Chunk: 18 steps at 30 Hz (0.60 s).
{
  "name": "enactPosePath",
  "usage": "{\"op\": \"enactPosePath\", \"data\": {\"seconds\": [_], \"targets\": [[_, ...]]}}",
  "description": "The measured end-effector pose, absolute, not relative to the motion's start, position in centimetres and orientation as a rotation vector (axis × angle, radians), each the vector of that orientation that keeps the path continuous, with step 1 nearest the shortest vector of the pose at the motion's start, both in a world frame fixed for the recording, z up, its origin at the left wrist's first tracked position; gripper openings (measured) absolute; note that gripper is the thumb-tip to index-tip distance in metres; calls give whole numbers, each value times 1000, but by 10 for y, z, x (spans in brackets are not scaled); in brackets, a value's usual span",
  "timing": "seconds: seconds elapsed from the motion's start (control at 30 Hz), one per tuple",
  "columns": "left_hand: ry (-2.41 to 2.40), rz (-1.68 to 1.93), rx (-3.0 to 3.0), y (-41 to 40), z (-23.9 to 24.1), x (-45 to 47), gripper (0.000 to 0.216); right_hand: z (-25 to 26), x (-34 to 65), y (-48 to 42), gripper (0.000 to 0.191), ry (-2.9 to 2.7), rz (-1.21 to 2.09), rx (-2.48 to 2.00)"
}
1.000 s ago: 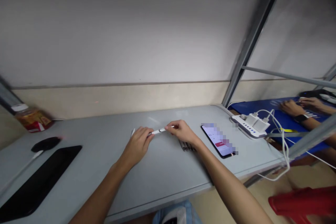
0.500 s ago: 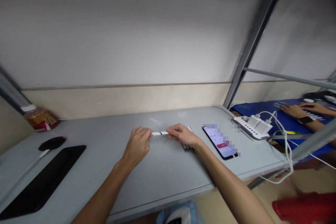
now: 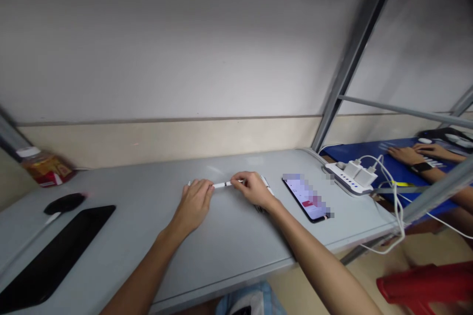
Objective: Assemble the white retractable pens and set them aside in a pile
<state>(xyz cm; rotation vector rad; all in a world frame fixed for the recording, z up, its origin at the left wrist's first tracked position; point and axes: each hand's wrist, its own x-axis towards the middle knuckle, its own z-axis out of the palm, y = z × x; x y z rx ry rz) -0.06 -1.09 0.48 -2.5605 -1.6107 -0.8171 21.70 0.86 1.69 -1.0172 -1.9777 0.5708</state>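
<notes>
A slim white pen (image 3: 222,185) with a dark band is held level just over the grey desk, or touching it; I cannot tell which. My left hand (image 3: 195,203) is closed around its left part, and a white tip shows beyond the fingers. On the other end, my right hand (image 3: 250,189) pinches with thumb and fingertips. Behind and under the right hand lies a small group of white, dark-ended sticks (image 3: 266,185), mostly hidden by that hand.
To the right lie a phone (image 3: 306,198) with its screen lit and a power strip (image 3: 347,179) with white plugs and cables. Leftward are a dark tablet-like slab (image 3: 59,256), a black oval object (image 3: 64,203) and a bottle (image 3: 46,167). Another person's hands (image 3: 406,154) are over a blue table.
The view has shifted slightly. Both hands keep hold of the pen; my right hand's fingers are more bent, and a white tip now shows past my left hand.
</notes>
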Motion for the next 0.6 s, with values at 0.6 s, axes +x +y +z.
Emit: {"op": "enactPosePath", "data": {"seconds": [0.6], "targets": [[-1535,-753,-2600,-11,-7,1,25,12,207,2,19,-2301,117,-1078]]}}
